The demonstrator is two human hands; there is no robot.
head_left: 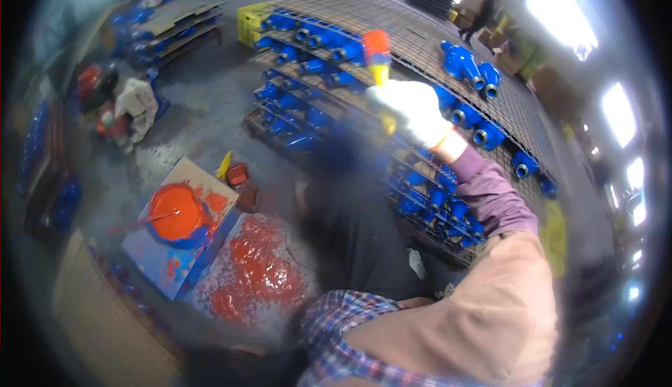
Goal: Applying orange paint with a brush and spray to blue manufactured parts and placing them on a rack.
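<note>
My right hand [413,113], in a white glove, is raised in front of the rack and closed around a paintbrush. The paintbrush [379,72] points upward; its handle is yellow and its bristles are orange-red. Close behind it, blue-painted metal fittings [343,52] with round open ends lie in rows on the tiers of a wire-mesh rack [420,37]. Two more blue fittings [470,66] rest on the top mesh, beyond the glove. I cannot make out whether the bristles touch any fitting. My left hand does not show.
On the floor at left, a tub of orange-red paint [175,213] with a stick in it stands on a paint-stained box [150,250]. Beside it is a wet red paint puddle [262,264]. Another rack [182,31] stands far left; a distant person [483,15] is at upper right.
</note>
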